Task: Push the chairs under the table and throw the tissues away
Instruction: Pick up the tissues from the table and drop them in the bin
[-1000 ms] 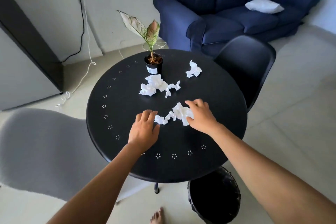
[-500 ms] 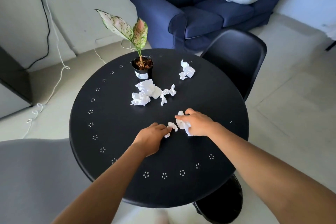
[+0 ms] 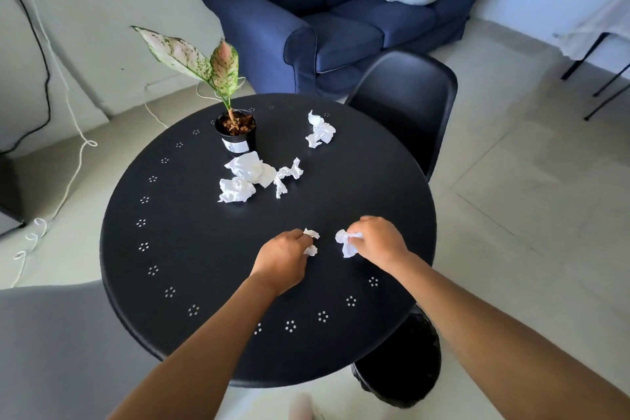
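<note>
tissue scrap [image 3: 311, 242] | left fingers [image 3: 300, 239] pinched | tissue wad [image 3: 346, 244] | right fingers [image 3: 358, 239] pinched

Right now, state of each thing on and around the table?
left hand: closed on a small tissue wad
right hand: closed on a second tissue wad
three tissues by the pot: loose on the table
single tissue: loose, far side
potted plant: upright
black chair: seat tucked under the table
grey chair: beside the table, not clearly tucked
bin: partly under the table edge, black liner
</note>
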### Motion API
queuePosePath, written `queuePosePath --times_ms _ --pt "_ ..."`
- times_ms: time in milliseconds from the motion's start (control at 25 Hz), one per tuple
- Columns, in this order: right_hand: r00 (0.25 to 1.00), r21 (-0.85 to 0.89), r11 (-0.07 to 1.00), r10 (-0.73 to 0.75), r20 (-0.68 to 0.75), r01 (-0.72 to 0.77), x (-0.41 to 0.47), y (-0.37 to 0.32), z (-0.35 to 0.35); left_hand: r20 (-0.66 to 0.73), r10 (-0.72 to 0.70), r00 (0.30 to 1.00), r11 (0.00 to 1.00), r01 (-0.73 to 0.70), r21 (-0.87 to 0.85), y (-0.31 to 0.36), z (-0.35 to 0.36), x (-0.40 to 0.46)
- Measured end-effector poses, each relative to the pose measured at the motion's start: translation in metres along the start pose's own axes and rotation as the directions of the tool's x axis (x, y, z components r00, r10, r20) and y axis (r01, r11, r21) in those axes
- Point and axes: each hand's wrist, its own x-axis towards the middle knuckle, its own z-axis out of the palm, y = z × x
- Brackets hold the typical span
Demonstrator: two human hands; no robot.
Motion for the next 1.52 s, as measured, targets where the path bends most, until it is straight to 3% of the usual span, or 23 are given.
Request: queuePosePath --times_ms 120,360,520,640,800,1320,1520 --pt "0.985 0.102 0.989 0.124 -0.12 -0.112 -0.031 0.039 0.0 0.01 0.068 0.998 0.998 -0.068 -0.002 0.04 0.007 0.011" --pt "0.896 0.277 0.906 0.385 -0.222 -0.32 -0.123 0.162 0.006 0.077 0.307 0.949 0.952 -0.305 -0.033 0.164 0.056 0.027" --pt "0.797 0.406 0.795 0.563 -0.219 -0.45 -0.181 0.215 0.027 0.228 0.34 0.913 0.94 -0.331 -0.078 0.226 0.096 0.027" --pt "0.794 0.443 0.765 0.583 -0.171 -0.467 -0.209 0.241 0.054 0.295 0.302 0.907 0.953 -0.289 -0.089 0.251 0.129 0.018" --pt "0.772 0.464 0.717 0.627 -0.102 -0.52 -0.217 0.258 0.106 0.332 0.213 0.919 0.972 -0.165 -0.167 0.245 0.177 0.005" --pt "0.661 0.577 0.458 0.723 0.2 -0.676 -0.13 0.273 0.293 0.392 -0.024 0.92 0.981 0.096 -0.167 0.154 0.315 0.012" --pt "0.668 0.556 0.485 0.722 0.182 -0.675 -0.122 0.284 0.31 0.383 -0.085 0.92 0.969 0.166 -0.183 0.149 0.337 0.013"
